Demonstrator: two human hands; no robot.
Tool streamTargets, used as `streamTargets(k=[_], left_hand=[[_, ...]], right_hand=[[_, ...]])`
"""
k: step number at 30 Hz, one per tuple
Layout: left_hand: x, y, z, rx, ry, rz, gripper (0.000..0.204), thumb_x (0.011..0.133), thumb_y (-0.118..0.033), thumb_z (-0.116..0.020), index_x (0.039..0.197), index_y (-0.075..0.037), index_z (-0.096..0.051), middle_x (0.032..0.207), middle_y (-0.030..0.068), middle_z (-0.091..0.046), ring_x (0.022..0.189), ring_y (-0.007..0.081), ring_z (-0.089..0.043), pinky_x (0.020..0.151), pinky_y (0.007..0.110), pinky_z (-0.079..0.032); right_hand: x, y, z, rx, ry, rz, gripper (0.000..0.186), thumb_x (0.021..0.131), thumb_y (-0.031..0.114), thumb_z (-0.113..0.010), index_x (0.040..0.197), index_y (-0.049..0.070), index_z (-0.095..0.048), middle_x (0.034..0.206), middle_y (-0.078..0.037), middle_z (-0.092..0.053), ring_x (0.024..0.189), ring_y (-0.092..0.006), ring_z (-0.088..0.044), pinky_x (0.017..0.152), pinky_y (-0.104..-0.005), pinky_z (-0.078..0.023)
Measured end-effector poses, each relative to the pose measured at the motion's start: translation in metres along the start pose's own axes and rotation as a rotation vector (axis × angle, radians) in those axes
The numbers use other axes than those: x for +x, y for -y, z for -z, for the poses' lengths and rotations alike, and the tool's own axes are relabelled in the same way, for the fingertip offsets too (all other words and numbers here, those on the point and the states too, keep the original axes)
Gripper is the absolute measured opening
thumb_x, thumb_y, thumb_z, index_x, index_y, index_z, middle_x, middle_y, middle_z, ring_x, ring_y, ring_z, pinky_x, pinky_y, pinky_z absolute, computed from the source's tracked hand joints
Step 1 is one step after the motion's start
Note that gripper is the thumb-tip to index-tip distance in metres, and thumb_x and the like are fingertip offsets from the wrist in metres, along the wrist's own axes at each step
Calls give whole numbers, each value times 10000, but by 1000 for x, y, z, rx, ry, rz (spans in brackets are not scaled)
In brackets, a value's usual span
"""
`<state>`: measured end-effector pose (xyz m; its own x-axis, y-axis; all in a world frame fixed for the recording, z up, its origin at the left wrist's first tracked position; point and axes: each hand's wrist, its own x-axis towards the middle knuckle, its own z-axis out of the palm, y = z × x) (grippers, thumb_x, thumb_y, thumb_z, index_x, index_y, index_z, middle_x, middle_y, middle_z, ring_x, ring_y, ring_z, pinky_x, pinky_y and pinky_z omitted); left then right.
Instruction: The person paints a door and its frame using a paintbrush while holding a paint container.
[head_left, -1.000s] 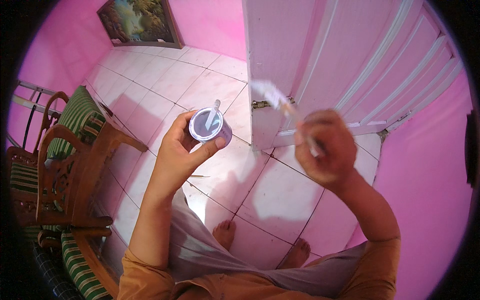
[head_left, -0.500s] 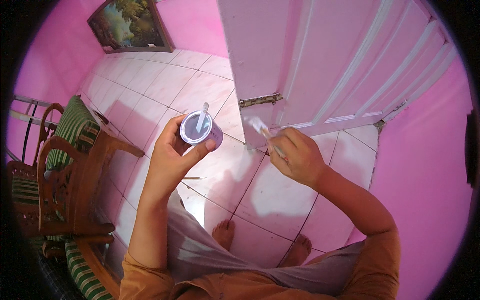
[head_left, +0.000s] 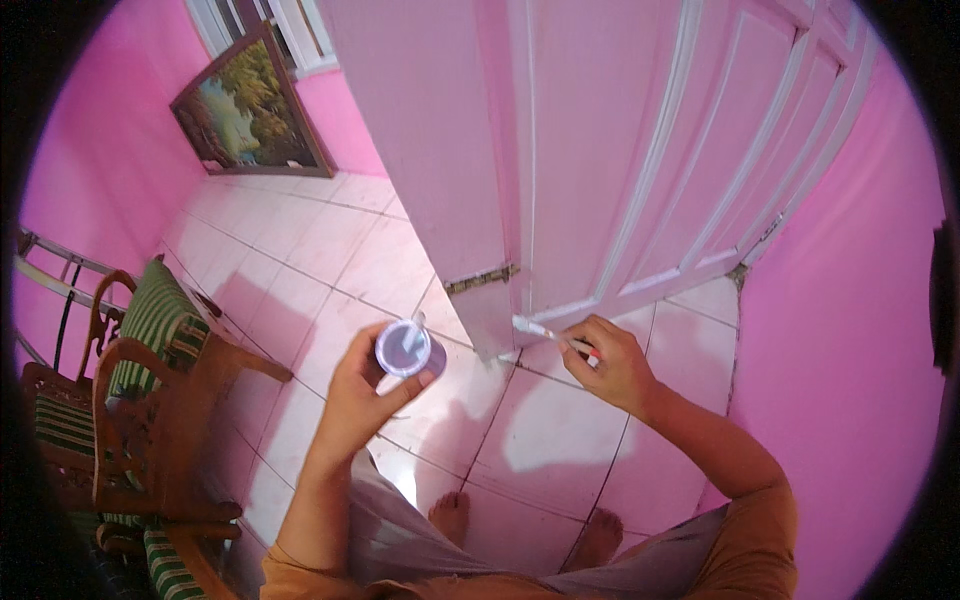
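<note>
My left hand (head_left: 365,385) is wrapped round a small paint can (head_left: 437,362) with a pale rim. Inside it is greyish-lilac paint, and a flat pale stir stick (head_left: 414,334) leans out over the rim. In my right hand (head_left: 612,365) is a paintbrush (head_left: 545,331) with a pale handle and an orange-red end. Its paint-coated bristles point left, at the lower part of the pink panelled door (head_left: 570,180); whether they touch the surface I cannot tell. A metal bolt latch (head_left: 482,279) is fixed low on the door, just above the brush.
Carved wooden chairs (head_left: 165,400) with green striped cushions stand at the left. A framed landscape picture (head_left: 250,110) leans against the far pink wall. Another pink wall (head_left: 830,400) rises at the right. Pale floor tiles (head_left: 540,430) lie under my bare feet.
My view has tilted up, showing more of the door and a window frame. The brush has come in against the door's lower panel edge, below the latch. The can stays in my left hand.
</note>
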<state>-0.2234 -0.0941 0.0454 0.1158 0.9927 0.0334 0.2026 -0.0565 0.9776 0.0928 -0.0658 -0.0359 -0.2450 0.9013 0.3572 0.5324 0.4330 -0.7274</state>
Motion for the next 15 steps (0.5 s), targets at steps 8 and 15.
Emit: streamTargets(k=[8,15], left_hand=[[4,-6,-23,-53,88,33,615,810,-83,-836,1317,-8,-496,1225,77,-607,1191,178,-585,1078,343,-435],[17,-9,-36,-7,140,68,642,791,-72,-838,1330,-13,-495,1332,120,-590,1273,215,-541,1120,391,-395]], right_hand=[[12,16,36,118,45,-95,174,872,150,-713,970,15,-664,863,-126,-669,737,-273,-667,678,-364,-520],[49,39,72,81,-225,216,148,837,9,-729,971,19,-667,805,-92,-642,638,-160,-624,556,-286,-468]])
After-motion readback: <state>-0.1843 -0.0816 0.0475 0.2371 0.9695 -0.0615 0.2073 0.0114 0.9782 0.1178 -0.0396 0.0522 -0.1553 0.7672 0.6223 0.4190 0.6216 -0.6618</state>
